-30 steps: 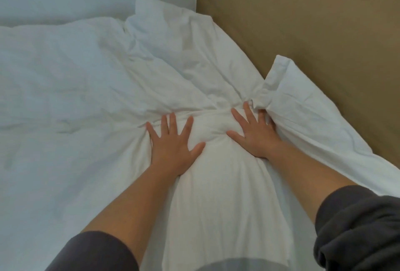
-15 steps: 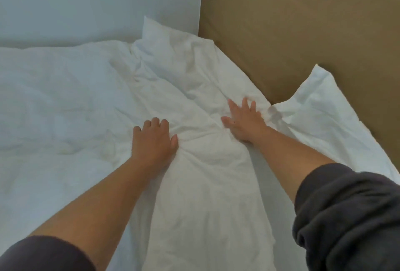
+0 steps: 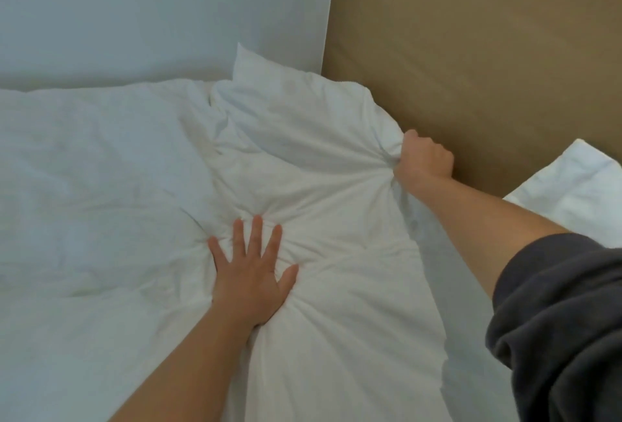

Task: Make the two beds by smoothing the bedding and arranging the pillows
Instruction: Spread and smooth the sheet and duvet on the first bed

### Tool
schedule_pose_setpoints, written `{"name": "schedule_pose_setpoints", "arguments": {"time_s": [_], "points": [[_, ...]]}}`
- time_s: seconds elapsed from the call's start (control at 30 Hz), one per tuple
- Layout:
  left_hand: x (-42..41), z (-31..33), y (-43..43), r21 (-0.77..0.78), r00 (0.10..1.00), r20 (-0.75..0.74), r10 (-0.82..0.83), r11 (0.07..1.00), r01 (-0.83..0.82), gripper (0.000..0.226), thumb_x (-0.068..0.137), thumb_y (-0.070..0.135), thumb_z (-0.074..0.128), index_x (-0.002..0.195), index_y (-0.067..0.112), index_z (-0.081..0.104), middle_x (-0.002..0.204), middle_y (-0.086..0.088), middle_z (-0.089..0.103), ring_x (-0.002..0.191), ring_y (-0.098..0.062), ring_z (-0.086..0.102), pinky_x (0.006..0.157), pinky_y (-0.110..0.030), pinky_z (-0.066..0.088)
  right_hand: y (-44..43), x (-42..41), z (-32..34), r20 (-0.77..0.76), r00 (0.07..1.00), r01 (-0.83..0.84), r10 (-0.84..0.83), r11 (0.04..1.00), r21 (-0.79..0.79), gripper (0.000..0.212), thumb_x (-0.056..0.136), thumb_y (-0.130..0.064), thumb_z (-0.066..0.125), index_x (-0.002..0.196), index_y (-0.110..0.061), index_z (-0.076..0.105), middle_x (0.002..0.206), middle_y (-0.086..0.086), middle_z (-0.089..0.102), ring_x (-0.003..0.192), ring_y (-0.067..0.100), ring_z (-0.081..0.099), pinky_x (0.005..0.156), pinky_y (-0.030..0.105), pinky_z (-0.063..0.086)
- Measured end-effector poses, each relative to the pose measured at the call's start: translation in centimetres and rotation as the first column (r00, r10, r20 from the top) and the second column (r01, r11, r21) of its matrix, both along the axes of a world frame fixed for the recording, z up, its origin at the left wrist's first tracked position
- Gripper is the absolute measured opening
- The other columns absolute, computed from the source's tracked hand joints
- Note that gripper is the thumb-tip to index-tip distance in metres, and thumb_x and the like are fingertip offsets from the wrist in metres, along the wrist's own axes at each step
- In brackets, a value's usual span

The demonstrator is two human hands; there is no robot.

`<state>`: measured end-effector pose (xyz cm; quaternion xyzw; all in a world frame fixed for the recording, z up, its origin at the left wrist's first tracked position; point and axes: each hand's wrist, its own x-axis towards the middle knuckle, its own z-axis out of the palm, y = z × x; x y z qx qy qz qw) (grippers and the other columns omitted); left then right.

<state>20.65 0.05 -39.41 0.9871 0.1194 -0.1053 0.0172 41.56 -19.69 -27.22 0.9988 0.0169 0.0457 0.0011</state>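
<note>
Right grip, change: no longer flat on the cloth as half a second ago; now sits further out, at the edge of the pillow beside the tan panel.
Left grip, change: sits nearer the body than before, with fingers spread wide again instead of half curled.
Right grip, state: closes into a fist around a bunch of pillowcase cloth. Creases fan out from the fist, so probably pulls the cover taut toward the panel.
Left grip, state: lies flat and open with fingers splayed, holding nothing. Presses into the middle of the pillow, likely to pin the filling while the far edge is tugged.
Pillow: lies lengthwise along the tan panel, far corner poking up against the pale wall. Still rumpled and not yet squared.
Second pillow: shows only a corner at the right edge, apart from the first and beyond the right forearm.
Duvet: covers the bed on the left, touches the pillow's left flank, shows soft creases.
Step in hand, as judged: evening out this pillow's cover; smoothing the duvet and placing the other pillow remain.
Next move, as judged: needs the flat palm kept down, or the whole pillow slides with the pull.
</note>
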Motion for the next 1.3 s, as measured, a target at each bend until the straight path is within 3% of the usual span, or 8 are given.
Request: {"name": "schedule_pose_setpoints", "arguments": {"time_s": [0.2,0.4,0.57,0.73,0.83,1.0,1.17,1.3], "points": [[-0.4,4.8,-0.3,-0.109,0.976,-0.217,0.027,0.993,-0.052,0.077,0.094,0.065,0.022,0.155,0.026,-0.003,0.163,-0.003,-0.01,0.149,-0.029,-0.007,0.114,-0.059,0.008,-2.8,-3.5,8.8,0.071,0.992,-0.12,0.106,0.964,0.237,0.015,0.095,-0.025,0.051,0.097,-0.011,0.045,0.091,0.007,0.05,0.089,0.031,0.052,0.068,0.033,0.035],[-2.6,12.8,-2.9,-0.238,0.999,0.042,0.023,0.971,-0.013,0.046,0.096,0.035,0.043,0.138,0.018,0.037,0.14,-0.005,0.044,0.125,-0.026,0.046,0.098,-0.042,0.039,-7.9,-7.9,13.6,-0.277,0.944,0.163,0.18,0.476,0.864,0.023,0.083,-0.001,0.062,0.082,-0.02,0.05,0.085,0.007,0.05,0.073,0.021,0.047,0.056,0.029,0.035],[-2.2,18.6,-4.9,-0.331,0.936,0.351,0.031,0.939,0.093,0.065,0.092,0.027,0.053,0.15,0.025,0.022,0.153,-0.007,0.027,0.131,-0.029,0.04,0.102,-0.044,0.042,-9.2,-16.7,10.3,-0.573,0.663,-0.312,0.481,0.874,0.372,0.037,0.086,-0.007,0.058,0.112,-0.03,0.047,0.1,-0.005,0.051,0.083,0.017,0.051,0.054,0.02,0.039],[-2.7,17.3,-7.6,-0.367,0.975,0.221,0.011,0.927,0.073,0.077,0.093,0.043,0.057,0.153,0.031,0.01,0.154,-0.013,0.022,0.126,-0.035,0.047,0.098,-0.044,0.044,-7.9,-25.3,2.8,-0.57,0.398,-0.887,0.719,0.46,-0.039,0.014,0.088,-0.013,0.052,0.098,-0.021,0.057,0.098,0.003,0.057,0.096,0.026,0.056,0.079,0.036,0.039],[-3.1,15.6,-7.4,-0.302,0.986,0.136,0.097,0.952,-0.052,0.046,0.094,0.024,0.055,0.137,0.014,0.042,0.127,-0.014,0.052,0.11,-0.033,0.056,0.084,-0.035,0.044,-8.2,-26.0,2.6,-0.585,0.31,-0.941,0.749,0.331,-0.074,0.012,0.088,-0.015,0.054,0.094,-0.019,0.063,0.103,0.004,0.061,0.102,0.027,0.056,0.089,0.037,0.038],[-5.6,11.1,-6.5,-0.153,1.0,-0.012,0.0,0.988,-0.002,0.024,0.095,0.011,0.044,0.106,0.005,0.064,0.112,-0.015,0.062,0.102,-0.031,0.061,0.08,-0.032,0.045,-8.0,-21.5,6.1,-0.599,0.562,-0.419,0.571,0.821,0.388,0.012,0.088,-0.021,0.056,0.084,-0.014,0.065,0.083,-0.008,0.054,0.098,0.029,0.062,0.074,0.034,0.052],[-6.6,7.9,-5.8,-0.213,0.999,0.014,-0.044,0.976,0.046,0.022,0.095,0.011,0.041,0.102,0.012,0.062,0.112,-0.011,0.062,0.105,-0.029,0.059,0.085,-0.034,0.044,-5.0,-15.4,5.0,-0.407,0.894,0.102,0.188,0.799,0.592,0.032,0.092,-0.042,0.051,0.104,-0.012,0.051,0.105,0.011,0.066,0.086,0.027,0.064,0.077,0.036,0.055],[-6.6,5.7,-5.4,-0.243,0.995,0.033,-0.097,0.965,0.103,0.021,0.095,0.013,0.041,0.104,0.013,0.061,0.112,-0.008,0.063,0.104,-0.028,0.06,0.086,-0.035,0.045,-3.2,-12.4,3.5,-0.618,0.784,0.514,-0.064,0.626,0.586,0.085,0.083,-0.042,0.071,0.145,-0.01,0.023,0.122,0.015,0.055,0.107,0.034,0.06,0.088,0.046,0.053]]}}
